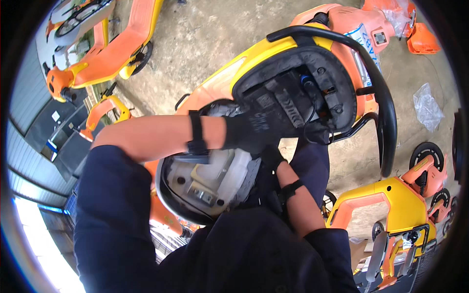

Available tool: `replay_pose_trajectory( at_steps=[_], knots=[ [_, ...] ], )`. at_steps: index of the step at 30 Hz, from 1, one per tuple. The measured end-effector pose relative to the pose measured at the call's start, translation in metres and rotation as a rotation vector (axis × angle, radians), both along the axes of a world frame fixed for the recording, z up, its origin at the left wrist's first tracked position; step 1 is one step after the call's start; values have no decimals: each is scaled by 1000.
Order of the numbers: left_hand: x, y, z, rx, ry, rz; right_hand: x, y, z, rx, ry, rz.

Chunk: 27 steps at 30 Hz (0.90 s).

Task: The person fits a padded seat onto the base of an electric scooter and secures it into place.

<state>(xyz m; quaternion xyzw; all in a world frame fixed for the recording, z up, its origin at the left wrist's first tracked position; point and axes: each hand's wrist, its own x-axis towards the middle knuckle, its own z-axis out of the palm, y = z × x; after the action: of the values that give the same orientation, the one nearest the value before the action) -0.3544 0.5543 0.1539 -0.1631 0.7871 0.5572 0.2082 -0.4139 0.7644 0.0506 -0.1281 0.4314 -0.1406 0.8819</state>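
My left hand point(249, 129), in a black glove, reaches across the open seat compartment point(337, 63) of a yellow and orange scooter point(215, 83). It lies against a black box-shaped unit point(281, 100), which looks like a battery with a printed label; the fingers blend into the dark parts. A black cable point(312, 97) with a blue-ringed plug runs at the unit's right. Lower down, my right hand point(272, 160), also gloved, is curled close to my body; whatever is in it is hidden. Left of it, the raised seat point(210, 183) shows its pale underside and a metal latch.
A black tubular rail point(383, 107) curves round the scooter's rear. Another yellow and orange scooter point(381, 200) lies at the lower right, and an orange one point(107, 53) stands at the upper left. Clear plastic wrap point(428, 107) and an orange part point(423, 40) lie on the concrete floor.
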Motion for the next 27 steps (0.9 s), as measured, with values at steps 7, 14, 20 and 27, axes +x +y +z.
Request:
replay_pose_trajectory(
  at_steps=[7, 14, 20, 27],
  knots=[
    [72, -73, 47, -336, -387, 165, -24, -38, 26, 110, 8, 254],
    [95, -56, 80, 74, -1209, 19, -69, -96, 69, -327, 116, 793],
    [93, -40, 92, -200, -1061, 101, -35, -166, 101, -359, 128, 128],
    [112, -46, 87, -105, -916, 298, 38, -207, 55, 406, -157, -59]
  ],
)
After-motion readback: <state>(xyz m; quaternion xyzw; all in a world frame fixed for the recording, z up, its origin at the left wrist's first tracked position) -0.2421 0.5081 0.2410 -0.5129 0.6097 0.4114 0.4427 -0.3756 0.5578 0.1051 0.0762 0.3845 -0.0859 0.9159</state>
